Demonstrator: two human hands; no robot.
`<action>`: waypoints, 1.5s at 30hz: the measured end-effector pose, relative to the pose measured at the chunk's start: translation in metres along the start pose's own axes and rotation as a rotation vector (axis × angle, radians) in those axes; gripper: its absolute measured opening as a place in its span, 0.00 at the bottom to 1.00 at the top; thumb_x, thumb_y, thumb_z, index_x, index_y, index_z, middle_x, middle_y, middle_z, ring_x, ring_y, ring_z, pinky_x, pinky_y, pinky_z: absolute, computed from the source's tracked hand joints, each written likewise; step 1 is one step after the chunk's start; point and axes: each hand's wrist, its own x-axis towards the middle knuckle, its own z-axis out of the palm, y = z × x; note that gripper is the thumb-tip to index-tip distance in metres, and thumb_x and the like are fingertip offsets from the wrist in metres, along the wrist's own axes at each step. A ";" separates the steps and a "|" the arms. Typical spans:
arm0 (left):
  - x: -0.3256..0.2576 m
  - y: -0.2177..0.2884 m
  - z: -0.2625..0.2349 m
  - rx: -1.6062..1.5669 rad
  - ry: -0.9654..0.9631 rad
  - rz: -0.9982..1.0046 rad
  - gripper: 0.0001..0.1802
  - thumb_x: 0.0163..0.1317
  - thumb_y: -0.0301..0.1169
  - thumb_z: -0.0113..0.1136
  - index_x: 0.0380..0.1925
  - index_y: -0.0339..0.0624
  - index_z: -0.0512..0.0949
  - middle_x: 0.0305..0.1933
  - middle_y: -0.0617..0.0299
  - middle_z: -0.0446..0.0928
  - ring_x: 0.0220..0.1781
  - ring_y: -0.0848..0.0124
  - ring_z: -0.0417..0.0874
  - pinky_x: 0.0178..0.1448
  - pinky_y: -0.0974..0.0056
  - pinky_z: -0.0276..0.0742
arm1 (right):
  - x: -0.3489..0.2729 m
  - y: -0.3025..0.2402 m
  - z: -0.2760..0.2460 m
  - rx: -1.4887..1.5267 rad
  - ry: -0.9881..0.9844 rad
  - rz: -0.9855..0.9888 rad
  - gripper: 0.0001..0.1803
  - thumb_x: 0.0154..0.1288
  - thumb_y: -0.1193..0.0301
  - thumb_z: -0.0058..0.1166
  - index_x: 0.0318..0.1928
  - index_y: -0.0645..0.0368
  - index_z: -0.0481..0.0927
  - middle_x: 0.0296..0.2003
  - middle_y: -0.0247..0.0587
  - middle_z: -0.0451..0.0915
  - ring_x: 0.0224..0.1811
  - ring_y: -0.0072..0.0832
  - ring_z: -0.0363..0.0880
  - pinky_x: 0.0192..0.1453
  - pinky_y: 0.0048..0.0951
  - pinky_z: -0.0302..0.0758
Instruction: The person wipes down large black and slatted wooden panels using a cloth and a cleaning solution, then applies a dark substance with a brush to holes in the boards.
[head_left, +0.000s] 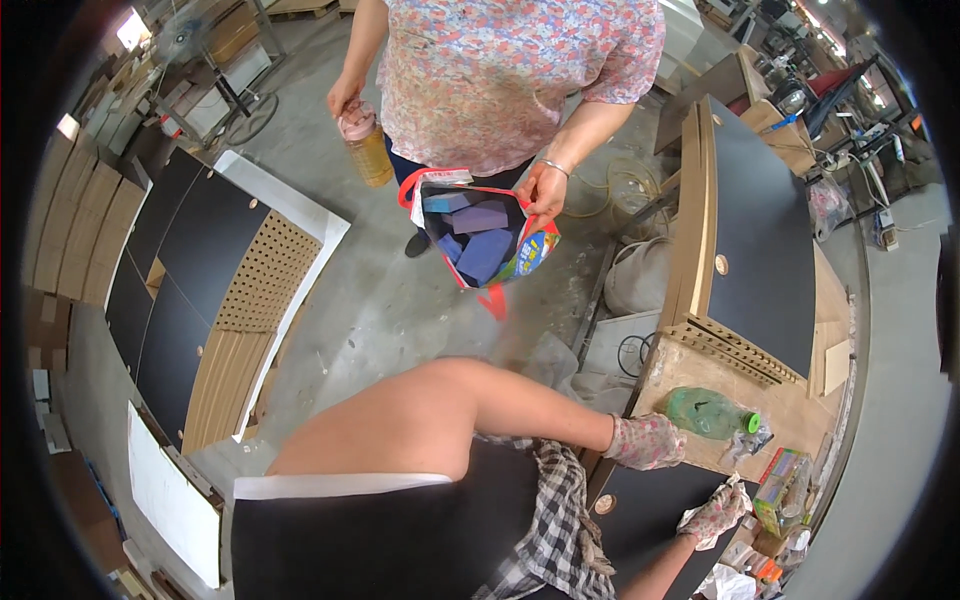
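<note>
The wooden workbench at the right serves as the landmark. At its near edge the right hand, in a floral glove, rests loosely curled on a dark panel, gripping nothing. Just beyond it, a small colourful box stands at the bench's near corner. The left hand, also gloved, lies half-closed on the bench top; whether it grips anything cannot be told. A green plastic bottle lies on its side on the bench, just beside this hand's fingers and well apart from the right hand. Farther along the bench stands a black-faced slatted panel. Beyond the bench, on the concrete floor, another person holds a bag of blue and purple blocks and an amber bottle.
</note>
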 end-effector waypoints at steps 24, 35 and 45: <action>0.000 -0.003 0.021 0.134 0.081 0.011 0.04 0.49 0.32 0.58 0.24 0.44 0.77 0.26 0.59 0.76 0.27 0.62 0.82 0.26 0.58 0.75 | -0.002 -0.009 -0.011 -0.080 -0.079 -0.022 0.22 0.71 0.66 0.42 0.59 0.65 0.76 0.56 0.54 0.77 0.59 0.46 0.73 0.65 0.38 0.65; -0.006 -0.005 0.025 0.271 0.184 0.040 0.07 0.53 0.33 0.55 0.27 0.43 0.76 0.19 0.61 0.74 0.21 0.63 0.80 0.21 0.60 0.71 | 0.001 0.004 -0.002 -0.128 -0.058 -0.107 0.23 0.71 0.64 0.43 0.57 0.65 0.77 0.55 0.54 0.78 0.58 0.46 0.73 0.65 0.39 0.65; -0.001 -0.009 0.013 -0.061 0.137 0.020 0.05 0.53 0.29 0.58 0.30 0.42 0.76 0.31 0.55 0.74 0.33 0.56 0.80 0.37 0.54 0.76 | 0.002 0.000 0.007 -0.006 0.138 -0.139 0.16 0.66 0.71 0.54 0.52 0.66 0.80 0.44 0.50 0.80 0.46 0.40 0.75 0.54 0.34 0.70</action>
